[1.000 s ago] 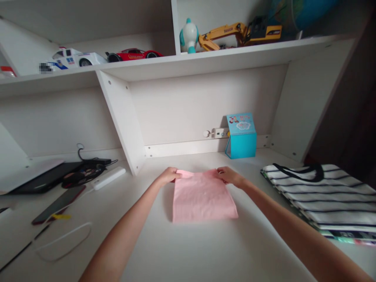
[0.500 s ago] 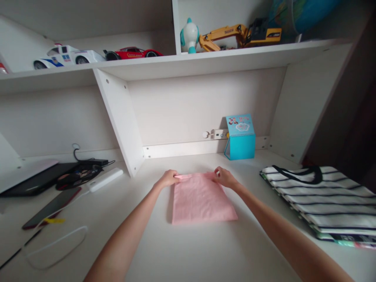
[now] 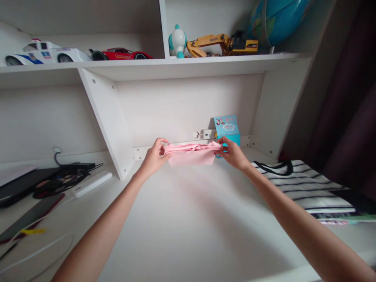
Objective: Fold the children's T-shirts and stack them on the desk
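A folded pink cloth [image 3: 192, 154] hangs in the air above the white desk [image 3: 188, 219], its bunched edge uppermost. My left hand [image 3: 157, 154] pinches its left corner, and my right hand [image 3: 232, 152] grips the right corner. Both hands are closed on the fabric. What garment or cloth it is, I cannot tell. Behind my right hand stands a blue desk calendar [image 3: 229, 127], its lower part partly hidden by the hand.
To the right lies a folded striped shirt [image 3: 305, 188] on a stack. At left are a phone [image 3: 32, 215], a white power strip [image 3: 92, 184] and tangled cables [image 3: 63, 182]. Overhead, a shelf [image 3: 188, 64] carries toy cars, a yellow toy excavator [image 3: 226, 43] and a globe [image 3: 282, 19].
Both hands have lifted the pink cloth off the desk, where it lay flat. It now hangs between them. The camera view has shifted somewhat to the right.
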Demonstrator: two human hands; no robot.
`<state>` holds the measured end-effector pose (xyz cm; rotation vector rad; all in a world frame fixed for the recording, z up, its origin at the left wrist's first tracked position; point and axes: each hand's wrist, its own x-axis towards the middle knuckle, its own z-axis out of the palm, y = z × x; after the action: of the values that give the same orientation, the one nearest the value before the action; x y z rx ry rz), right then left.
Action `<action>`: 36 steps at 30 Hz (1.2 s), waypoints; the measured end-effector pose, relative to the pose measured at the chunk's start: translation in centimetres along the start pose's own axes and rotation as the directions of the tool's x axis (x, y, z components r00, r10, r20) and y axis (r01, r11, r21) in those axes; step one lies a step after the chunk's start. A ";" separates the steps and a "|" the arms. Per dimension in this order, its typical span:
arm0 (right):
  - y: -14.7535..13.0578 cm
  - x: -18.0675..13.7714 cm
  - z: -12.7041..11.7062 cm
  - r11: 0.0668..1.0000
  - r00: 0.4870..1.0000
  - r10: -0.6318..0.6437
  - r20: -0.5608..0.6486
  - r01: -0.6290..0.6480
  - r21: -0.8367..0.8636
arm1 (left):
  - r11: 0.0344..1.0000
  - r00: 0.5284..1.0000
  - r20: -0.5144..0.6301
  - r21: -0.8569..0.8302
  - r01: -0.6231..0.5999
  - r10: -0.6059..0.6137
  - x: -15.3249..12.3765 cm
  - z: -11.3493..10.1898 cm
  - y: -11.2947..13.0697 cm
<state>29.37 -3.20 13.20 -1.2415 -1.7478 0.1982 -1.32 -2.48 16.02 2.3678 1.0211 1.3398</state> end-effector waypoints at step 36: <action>-3.3 -5.9 -0.1 0.820 0.929 0.136 0.344 0.089 -0.565 | 0.991 0.834 0.552 -0.102 0.083 -0.013 -5.9 9.4 6.4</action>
<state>27.53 -9.53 11.72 -1.7474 -2.2197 -0.1057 7.35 -9.86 10.18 2.3913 0.7861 0.6011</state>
